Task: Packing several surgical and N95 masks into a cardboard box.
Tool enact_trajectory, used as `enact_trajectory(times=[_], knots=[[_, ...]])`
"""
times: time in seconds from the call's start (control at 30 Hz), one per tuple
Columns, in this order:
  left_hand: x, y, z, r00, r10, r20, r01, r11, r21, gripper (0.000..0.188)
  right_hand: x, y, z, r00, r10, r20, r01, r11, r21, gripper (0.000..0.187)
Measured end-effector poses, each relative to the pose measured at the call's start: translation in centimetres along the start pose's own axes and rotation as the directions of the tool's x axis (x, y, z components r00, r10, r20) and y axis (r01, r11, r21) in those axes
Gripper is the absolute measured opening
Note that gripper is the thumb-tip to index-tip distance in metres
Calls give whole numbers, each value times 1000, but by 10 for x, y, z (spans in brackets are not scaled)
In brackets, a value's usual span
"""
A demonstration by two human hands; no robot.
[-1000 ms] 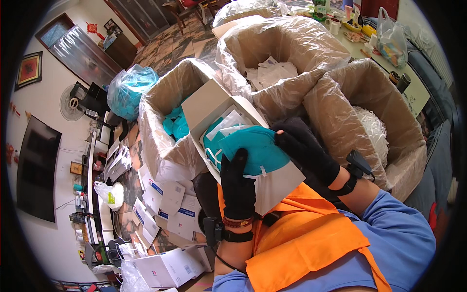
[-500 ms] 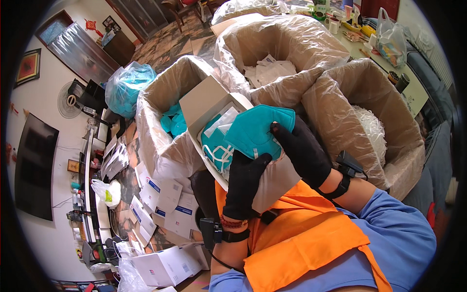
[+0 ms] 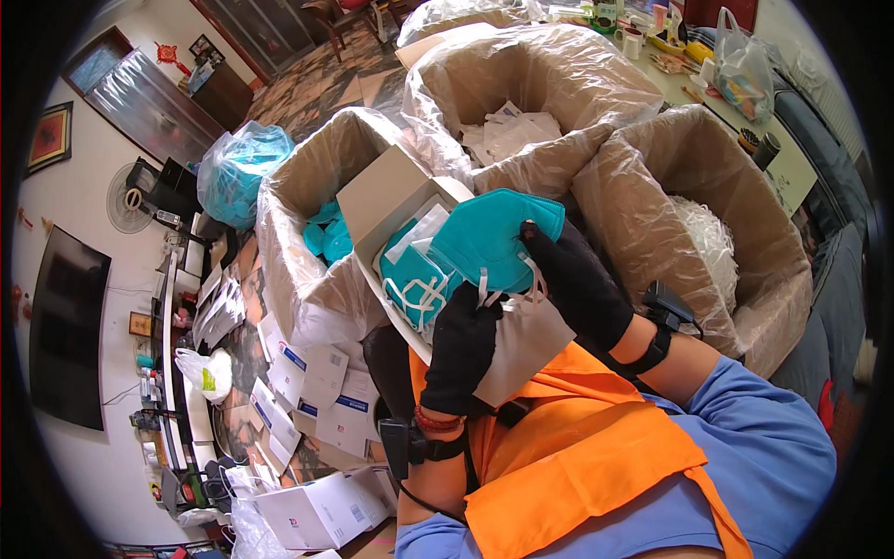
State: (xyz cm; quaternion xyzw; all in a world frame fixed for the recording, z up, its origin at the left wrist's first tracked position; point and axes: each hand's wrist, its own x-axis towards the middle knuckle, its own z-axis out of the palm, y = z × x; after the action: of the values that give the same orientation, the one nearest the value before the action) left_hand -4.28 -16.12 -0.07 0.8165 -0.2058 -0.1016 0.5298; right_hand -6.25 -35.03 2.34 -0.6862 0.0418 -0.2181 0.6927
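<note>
A teal folded face mask (image 3: 494,233) is held over an open white carton (image 3: 503,359). My right hand (image 3: 582,284), in a black glove with bare fingertips, pinches the mask's right side. My left hand (image 3: 463,343), gloved the same way, is closed at the mask's lower edge, by a white ear loop (image 3: 483,287); its fingertips are mostly hidden. In the carton lie more teal masks (image 3: 410,279) with white ear loops and a white packet. The carton's flap (image 3: 382,191) stands raised on the far side.
Plastic-lined boxes stand ahead: one (image 3: 312,168) with teal pieces, one (image 3: 596,74) with white pieces, one (image 3: 689,168) with white strands. A bag of teal items (image 3: 240,177) sits at left. Flattened white cartons (image 3: 326,401) litter the floor. A cluttered table (image 3: 787,182) is at right.
My left hand has moved slightly down and left, its thumb leaving the mask's face. The mask has tilted, and its ear loops now hang visibly below its lower edge.
</note>
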Motion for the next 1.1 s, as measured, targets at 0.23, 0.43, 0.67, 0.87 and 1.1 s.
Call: enact_trajectory(times=[0.23, 0.43, 0.67, 0.87, 1.1], knots=[[-1, 29, 2, 999, -43, 32, 50, 964, -263, 33, -6, -13, -3, 987, 150, 60, -144, 985, -100, 44], [3, 22, -7, 993, -93, 67, 113, 897, -427, 27, -2, -15, -3, 992, 103, 70, -95, 989, -112, 44], [1, 38, -6, 986, -59, 156, 119, 903, -413, 33, -4, -14, -2, 993, 74, 91, -83, 992, 94, 40], [-4, 43, -8, 994, -14, 108, 38, 976, -215, 43, -2, -27, -6, 955, -32, 294, 38, 999, -16, 33], [-3, 44, -10, 973, -144, 181, 193, 936, -295, 25, -2, -20, -4, 973, -94, 209, 148, 953, -263, 28]])
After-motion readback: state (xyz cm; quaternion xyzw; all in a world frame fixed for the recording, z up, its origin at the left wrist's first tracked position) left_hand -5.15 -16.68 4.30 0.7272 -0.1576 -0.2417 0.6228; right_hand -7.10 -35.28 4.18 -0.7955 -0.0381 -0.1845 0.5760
